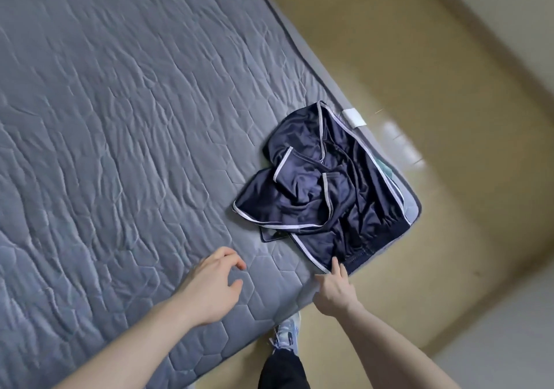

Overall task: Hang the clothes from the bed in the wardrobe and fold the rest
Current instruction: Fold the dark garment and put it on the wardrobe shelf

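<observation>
A crumpled heap of dark navy clothing, made of shiny satin-like fabric and edged with pale lilac piping, is seen lying near the corner of the bed, close to its right-hand edge. Several loose folds are piled over one another, and a gathered elastic waistband is visible at the lower right of the heap, so at least part of it appears to be a pair of shorts; how many garments are there cannot be told. A sliver of pale green cloth is seen under the heap's right edge. The bed is covered by a grey-blue quilted pad stitched in a hexagon pattern, with a white tag at its edge. The right hand is stretched to the nearest hem of the clothing, its extended fingertips touching the piped edge beside the waistband; whether the fabric is pinched cannot be told. The left hand is held just above the pad, well apart from the heap, with its fingers loosely curled and spread, and nothing is held in it.
</observation>
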{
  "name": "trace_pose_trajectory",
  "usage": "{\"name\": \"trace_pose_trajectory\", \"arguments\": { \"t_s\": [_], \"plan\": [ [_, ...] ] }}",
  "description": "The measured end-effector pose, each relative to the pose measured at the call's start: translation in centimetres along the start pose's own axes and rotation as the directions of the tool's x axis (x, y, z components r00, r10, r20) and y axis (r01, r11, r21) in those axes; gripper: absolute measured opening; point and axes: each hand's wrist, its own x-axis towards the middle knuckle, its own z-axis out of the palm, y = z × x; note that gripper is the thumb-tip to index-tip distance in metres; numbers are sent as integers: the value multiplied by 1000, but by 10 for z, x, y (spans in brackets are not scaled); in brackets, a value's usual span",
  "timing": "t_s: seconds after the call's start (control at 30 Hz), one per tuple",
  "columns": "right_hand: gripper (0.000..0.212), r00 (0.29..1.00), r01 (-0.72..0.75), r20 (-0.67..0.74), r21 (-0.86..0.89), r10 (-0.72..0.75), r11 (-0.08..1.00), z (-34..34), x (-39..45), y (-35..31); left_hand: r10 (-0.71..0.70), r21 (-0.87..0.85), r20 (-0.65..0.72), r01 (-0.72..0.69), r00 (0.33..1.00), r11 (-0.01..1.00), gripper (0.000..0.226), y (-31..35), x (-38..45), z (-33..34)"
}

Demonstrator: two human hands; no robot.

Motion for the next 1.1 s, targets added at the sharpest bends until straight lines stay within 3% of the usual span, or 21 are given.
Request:
{"name": "trace_pose_trajectory", "arguments": {
  "t_s": [0.07, 0.17, 0.23, 0.3, 0.4, 0.53, 0.63, 0.77, 0.83, 0.97, 1.1],
  "plan": [
    [51, 999, -31, -40, -13, 31, 999, 11, 18, 3, -6, -11, 12, 6, 1000, 1000, 25, -1, 13, 16],
    [30, 974, 2, -225, 42, 7, 999, 6, 15, 7, -22, -22, 25, 23, 999, 999, 25, -1, 9, 23],
    [19, 916, 112, -401, 211, -18, 971, -9, -3, 10, -41, -53, 24, 42, 999, 998, 24, 3, -6, 21],
    [24, 835, 247, -550, 377, 1, 892, -41, -36, 7, -40, -84, 21, 42, 999, 996, 21, 12, -29, 12],
    [33, 735, 434, -667, 329, -119, 839, -105, -108, -11, -24, -143, -21, 21, 999, 989, 21, 30, -74, -16],
    [33, 685, 618, -620, 215, -383, 756, -184, -225, -52, 77, -181, -151, -104, 986, 978, 38, 62, -146, -72],
    [34, 624, 706, -571, 120, -533, 698, -226, -304, -91, 178, -206, -285, -242, 942, 948, 69, 77, -190, -111],
    [45, 697, 691, -438, 197, -568, 696, -262, -400, -145, 337, -126, -463, -438, 820, 890, 95, 83, -250, -170],
    [50, 712, 685, -401, 219, -576, 694, -261, -442, -173, 397, -71, -451, -476, 799, 876, 78, 76, -281, -196],
    [56, 728, 682, -371, 304, -576, 665, -243, -491, -209, 392, -106, -418, -473, 819, 875, 12, 54, -334, -226],
    [39, 726, 685, -415, 365, -548, 630, -212, -515, -231, 324, -290, -481, -496, 815, 818, 10, 26, -386, -249]
  ]
}}
